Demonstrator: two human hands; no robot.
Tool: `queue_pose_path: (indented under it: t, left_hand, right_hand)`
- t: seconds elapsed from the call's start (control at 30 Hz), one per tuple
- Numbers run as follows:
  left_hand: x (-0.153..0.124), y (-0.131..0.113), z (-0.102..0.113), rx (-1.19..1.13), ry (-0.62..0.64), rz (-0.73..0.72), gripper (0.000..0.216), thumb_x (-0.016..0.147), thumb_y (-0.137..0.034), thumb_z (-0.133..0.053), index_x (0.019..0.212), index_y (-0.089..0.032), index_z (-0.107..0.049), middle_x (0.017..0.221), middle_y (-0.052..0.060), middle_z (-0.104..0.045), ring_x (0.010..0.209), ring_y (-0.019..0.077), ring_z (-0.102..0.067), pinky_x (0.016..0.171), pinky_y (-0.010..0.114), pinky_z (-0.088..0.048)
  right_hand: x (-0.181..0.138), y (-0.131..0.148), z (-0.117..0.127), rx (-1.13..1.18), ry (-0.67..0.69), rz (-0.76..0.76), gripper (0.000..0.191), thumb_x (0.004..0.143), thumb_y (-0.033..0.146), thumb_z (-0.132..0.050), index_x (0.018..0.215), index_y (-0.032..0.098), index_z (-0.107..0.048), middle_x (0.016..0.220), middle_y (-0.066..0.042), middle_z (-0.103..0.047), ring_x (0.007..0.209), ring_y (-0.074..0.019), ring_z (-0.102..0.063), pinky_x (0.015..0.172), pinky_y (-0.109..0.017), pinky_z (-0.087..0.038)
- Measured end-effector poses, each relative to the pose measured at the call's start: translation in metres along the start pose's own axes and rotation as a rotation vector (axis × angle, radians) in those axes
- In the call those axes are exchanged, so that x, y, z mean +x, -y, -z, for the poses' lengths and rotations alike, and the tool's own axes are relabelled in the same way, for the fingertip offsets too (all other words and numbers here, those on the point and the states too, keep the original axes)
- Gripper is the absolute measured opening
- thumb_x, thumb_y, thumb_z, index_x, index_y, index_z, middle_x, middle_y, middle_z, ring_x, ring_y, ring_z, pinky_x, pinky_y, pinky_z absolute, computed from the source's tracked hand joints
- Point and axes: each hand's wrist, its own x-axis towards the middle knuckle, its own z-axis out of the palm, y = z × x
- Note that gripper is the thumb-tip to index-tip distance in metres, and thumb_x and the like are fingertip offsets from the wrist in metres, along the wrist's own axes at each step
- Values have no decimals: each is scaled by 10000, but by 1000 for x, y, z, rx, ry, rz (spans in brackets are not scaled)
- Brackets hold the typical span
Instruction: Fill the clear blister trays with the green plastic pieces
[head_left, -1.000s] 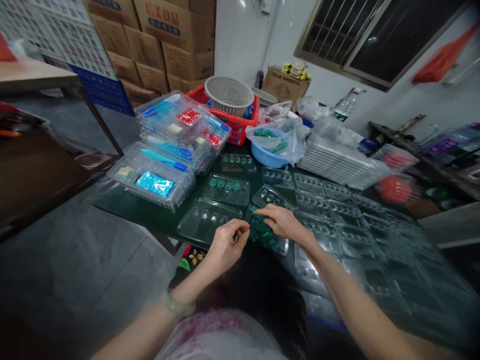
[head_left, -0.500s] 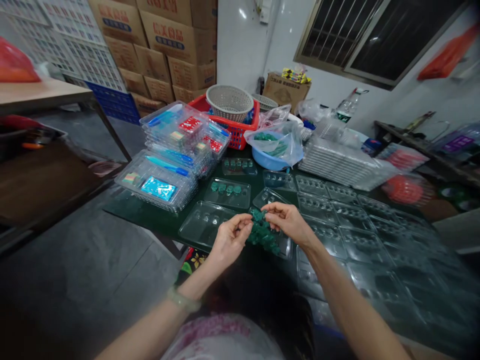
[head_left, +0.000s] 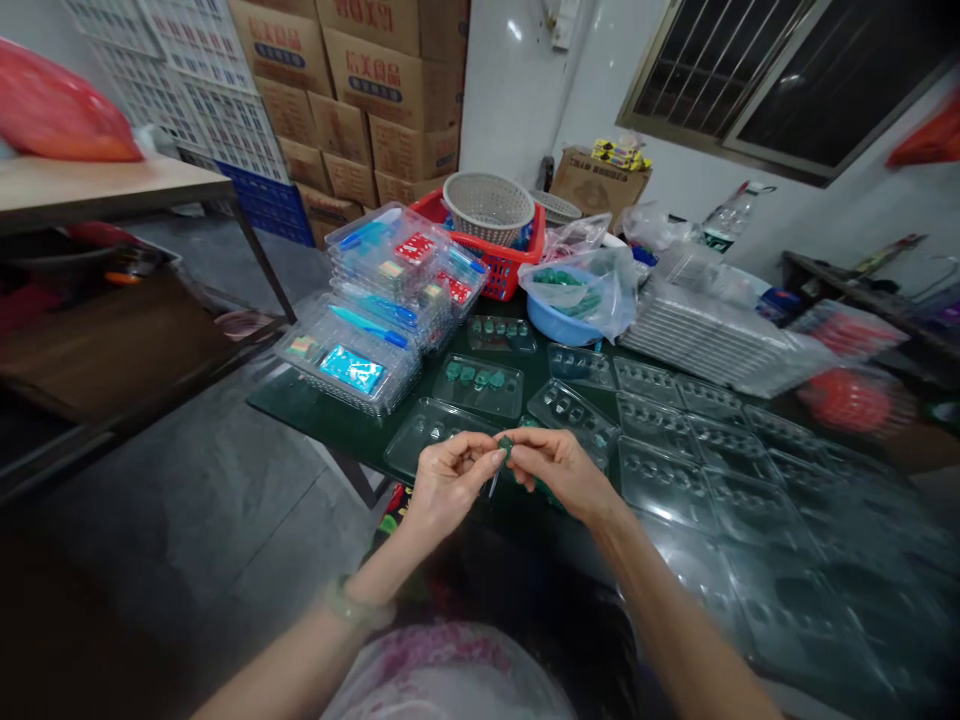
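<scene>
My left hand [head_left: 448, 480] and my right hand [head_left: 559, 467] meet above the table's near edge, both pinching one small green piece [head_left: 505, 446] between their fingertips. A thin dark stem hangs down from where the fingers meet. Just beyond my hands lies an unfilled clear blister tray [head_left: 427, 440]. Behind it, another clear tray [head_left: 481, 382] holds several green pieces. A little pile of green pieces [head_left: 541, 488] shows partly behind my right hand.
Rows of clear blister trays [head_left: 675, 470] cover the dark green table [head_left: 315, 415] to the right. Stacked filled packs [head_left: 360, 350] sit at the left, a red basket [head_left: 495, 262] and blue bowl [head_left: 559, 318] in a bag behind. Cardboard boxes [head_left: 390, 90] line the wall.
My right hand lifted off the green pile and drew toward me. Both hands came together on one green piece. The camera view shifted left.
</scene>
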Motion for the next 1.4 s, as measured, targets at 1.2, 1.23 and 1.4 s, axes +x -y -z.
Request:
queue_pose_path:
  t: [1.2,1.23,1.4]
  left_hand:
    - [-16,17,17,612,255,-356,221,828,-144,-369,884,-135,-582,763,63,-549,709,146,-515,659,263,-407]
    - [-15,17,17,583,235,-333,211,816,-144,-381,848,-134,-589,739,56,-543,690,141,-507,645,259,-401]
    - [-7,16,20,-38,188,168,166,765,-249,-496,813,-128,-598,587,0,-496,475,70,-408,411,177,-284]
  right_hand:
    - [-19,-10,-46,-628,-147,148,201,766,96,-410,935,203,-421,514,74,-410,479,-103,-435,481,-210,-292]
    - [-20,-10,-46,-615,-143,151,188,769,102,-416,927,204,-423,516,74,-413,476,-100,-433,476,-208,-292]
    - [-22,-3,-43,-411,-196,233,197,792,165,-479,980,209,-437,628,49,-495,528,-88,-467,496,-194,-351]
